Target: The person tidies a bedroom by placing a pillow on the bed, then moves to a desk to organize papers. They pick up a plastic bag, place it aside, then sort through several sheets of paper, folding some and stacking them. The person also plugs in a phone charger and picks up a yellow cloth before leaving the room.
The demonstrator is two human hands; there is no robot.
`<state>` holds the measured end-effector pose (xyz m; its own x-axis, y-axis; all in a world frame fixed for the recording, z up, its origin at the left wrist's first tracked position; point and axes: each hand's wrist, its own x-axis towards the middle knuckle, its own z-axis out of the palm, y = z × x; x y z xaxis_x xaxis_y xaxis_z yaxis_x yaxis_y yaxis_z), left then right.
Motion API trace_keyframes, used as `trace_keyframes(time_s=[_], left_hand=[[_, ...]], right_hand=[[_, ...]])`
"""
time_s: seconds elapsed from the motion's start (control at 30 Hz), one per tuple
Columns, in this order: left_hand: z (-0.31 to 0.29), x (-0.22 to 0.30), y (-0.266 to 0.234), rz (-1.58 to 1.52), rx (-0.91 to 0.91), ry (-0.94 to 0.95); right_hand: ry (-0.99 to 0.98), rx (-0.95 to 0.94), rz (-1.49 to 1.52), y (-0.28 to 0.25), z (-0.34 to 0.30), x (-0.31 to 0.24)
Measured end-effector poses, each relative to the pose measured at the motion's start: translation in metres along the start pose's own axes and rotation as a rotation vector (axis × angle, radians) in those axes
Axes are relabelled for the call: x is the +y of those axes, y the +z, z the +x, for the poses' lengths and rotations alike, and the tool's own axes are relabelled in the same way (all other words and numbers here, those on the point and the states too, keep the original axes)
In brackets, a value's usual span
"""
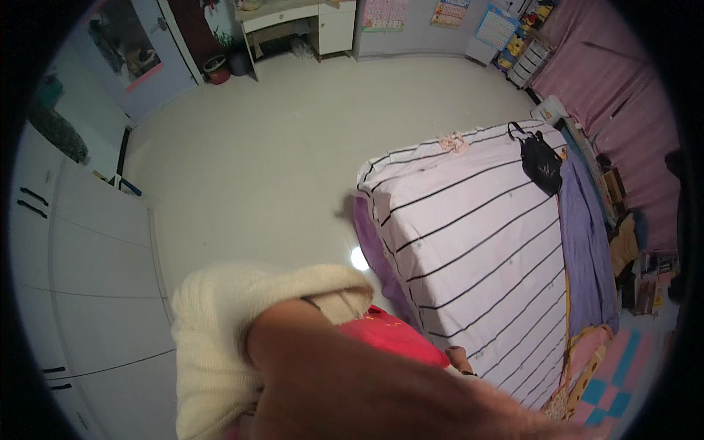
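Note:
Very close to the camera, my left hand [411,392] is a smeared bare shape. It reaches from a fluffy cream sleeve [213,315] across the lower middle toward the right. Its fingers are blurred, so I cannot make out whether it holds anything. Behind it, a small part of my right hand [459,357] shows beside the bed, with a dark band at its wrist; most of it is hidden. Bright red cloth [392,337] with small yellow marks lies between the cream sleeve and that hand. Whether the right hand touches the cloth is unclear.
A bed with a striped white sheet [469,242] stands at right, bearing a black bag [541,163] and a pink scrunchie [454,142]. White cabinets [103,257] line the left. A desk [286,18], potted plant [217,67] and door [136,59] stand across the pale floor [257,161].

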<state>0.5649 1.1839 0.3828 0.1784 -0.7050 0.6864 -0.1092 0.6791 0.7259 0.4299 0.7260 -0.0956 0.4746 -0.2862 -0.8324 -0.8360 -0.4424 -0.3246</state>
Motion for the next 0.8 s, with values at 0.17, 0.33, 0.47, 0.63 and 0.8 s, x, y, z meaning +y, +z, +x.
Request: trace_keyframes(time_s=[0.17, 0.33, 0.47, 0.63, 0.8], left_hand=[[0.026, -0.003, -0.024, 0.102, 0.119, 0.092], [0.024, 0.012, -0.069, 0.249, 0.112, 0.094], [0.001, 0.025, -0.116, 0.293, -0.009, 0.136], [-0.04, 0.057, -0.136, 0.159, 0.083, 0.142], [-0.068, 0.164, -0.175, 0.306, -0.368, -0.757]], right_hand=[[0.004, -0.051, 0.099, 0.004, 0.062, -0.073], [-0.109, -0.087, 0.028, -0.007, 0.105, -0.17], [-0.172, -0.009, 0.044, -0.012, 0.118, -0.227], [-0.212, -0.043, 0.054, 0.03, 0.122, -0.261], [-0.107, -0.129, -0.177, 0.086, 0.11, -0.293]])
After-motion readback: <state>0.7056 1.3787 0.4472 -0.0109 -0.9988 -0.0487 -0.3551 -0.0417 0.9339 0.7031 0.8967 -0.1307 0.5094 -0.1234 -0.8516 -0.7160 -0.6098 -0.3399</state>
